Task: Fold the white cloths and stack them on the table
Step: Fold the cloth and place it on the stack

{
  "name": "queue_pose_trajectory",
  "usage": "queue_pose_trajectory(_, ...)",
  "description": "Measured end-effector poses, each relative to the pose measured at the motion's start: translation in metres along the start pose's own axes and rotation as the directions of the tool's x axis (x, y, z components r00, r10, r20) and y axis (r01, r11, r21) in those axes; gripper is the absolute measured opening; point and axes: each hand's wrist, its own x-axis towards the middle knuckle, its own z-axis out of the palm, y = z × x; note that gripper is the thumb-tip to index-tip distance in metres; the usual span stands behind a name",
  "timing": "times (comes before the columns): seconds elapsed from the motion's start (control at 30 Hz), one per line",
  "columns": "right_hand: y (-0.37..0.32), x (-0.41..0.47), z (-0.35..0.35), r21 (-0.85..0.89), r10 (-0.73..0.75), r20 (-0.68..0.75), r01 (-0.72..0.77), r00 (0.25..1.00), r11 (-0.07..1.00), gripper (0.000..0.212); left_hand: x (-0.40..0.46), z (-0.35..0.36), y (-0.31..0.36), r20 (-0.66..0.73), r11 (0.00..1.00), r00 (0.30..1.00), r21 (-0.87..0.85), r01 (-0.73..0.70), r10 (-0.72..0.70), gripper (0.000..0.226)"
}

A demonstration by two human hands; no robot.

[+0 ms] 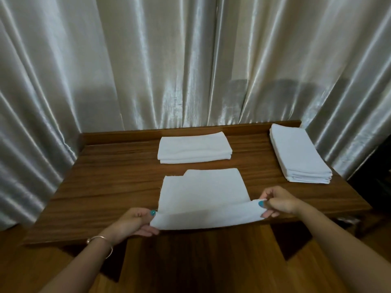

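On the brown wooden counter [118, 176], a tall stack of white cloths [300, 153] beyond our right hand [276, 201] looks unfolded; a small folded pile [193, 148] lies ahead. Both it and our left hand [137, 222] pinch the half-folded white cloth [203, 197].

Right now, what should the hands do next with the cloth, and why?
Probably lift the near edge forward over the cloth. The left hand and right hand each pinch a near corner, and the far half lies flat on the table.
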Motion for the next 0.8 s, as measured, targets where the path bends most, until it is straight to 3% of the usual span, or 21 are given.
queue_pose_trajectory(0.07,-0.001,0.001,0.003,-0.037,0.000,0.011,0.000,1.000,0.999,0.006,0.002,0.002,-0.005,0.001,0.998,0.999,0.051,0.043,-0.043,0.023)
queue_pose_trajectory(0.27,-0.006,0.023,0.019,-0.113,-0.068,-0.106,0.056,0.992,0.992,0.004,0.047,0.007,0.002,-0.269,0.987,0.963,0.150,0.050,-0.008,0.026)
queue_pose_trajectory(0.43,-0.008,0.050,0.033,-0.364,-0.043,-0.164,-0.019,0.986,0.931,0.002,0.099,0.010,0.007,-0.388,0.964,0.921,0.252,0.085,0.020,0.039)
queue_pose_trajectory(0.53,-0.007,0.068,0.041,-0.414,-0.027,-0.202,-0.061,0.979,0.908,0.006,0.121,0.008,0.002,-0.435,0.897,0.900,0.409,0.167,0.031,0.042)
queue_pose_trajectory(0.63,-0.009,0.088,0.041,-0.371,0.032,-0.132,-0.080,0.991,0.925,0.007,0.134,0.005,0.001,-0.521,0.831,0.846,0.517,0.205,0.115,0.041)
queue_pose_trajectory(0.73,-0.014,0.104,0.032,-0.336,0.080,-0.042,-0.090,0.996,0.938,0.034,0.154,0.007,0.012,-0.561,0.818,0.775,0.565,0.104,0.289,0.028)
queue_pose_trajectory(0.8,-0.013,0.113,0.031,-0.371,0.089,0.008,-0.080,0.996,0.925,0.033,0.173,0.010,0.020,-0.499,0.829,0.770,0.555,-0.069,0.398,0.017)
